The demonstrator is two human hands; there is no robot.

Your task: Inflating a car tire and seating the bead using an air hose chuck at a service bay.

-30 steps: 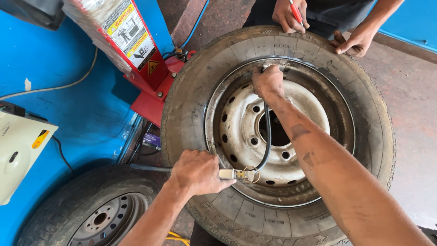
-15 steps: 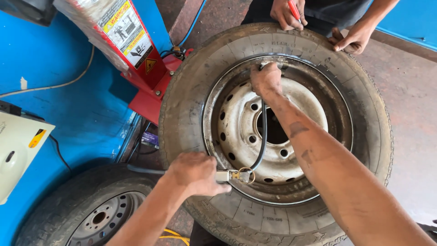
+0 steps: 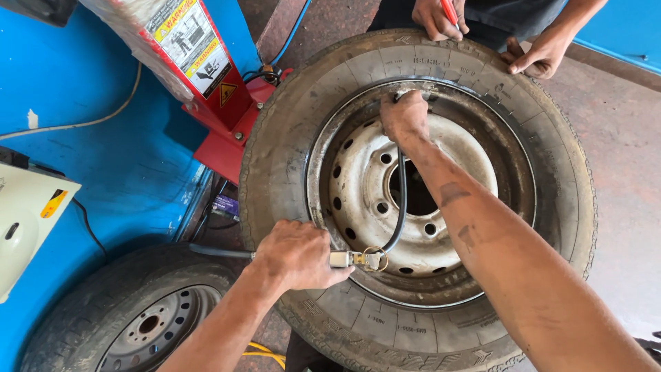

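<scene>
Large tyre (image 3: 420, 331) on its steel rim (image 3: 358, 172), lying flat beside a red machine column (image 3: 206, 83): the left hand (image 3: 296, 256) is closed around a metal air-hose fitting (image 3: 354, 259) at the near rim edge, and the right hand (image 3: 405, 116) grips the black hose (image 3: 401, 200) at the far rim edge. The wheel looks heavy and rigid, the hose pliable and best held near its ends. The right fingertips and the valve are hidden; another person's hands (image 3: 482, 31) are partly cut off above.
</scene>
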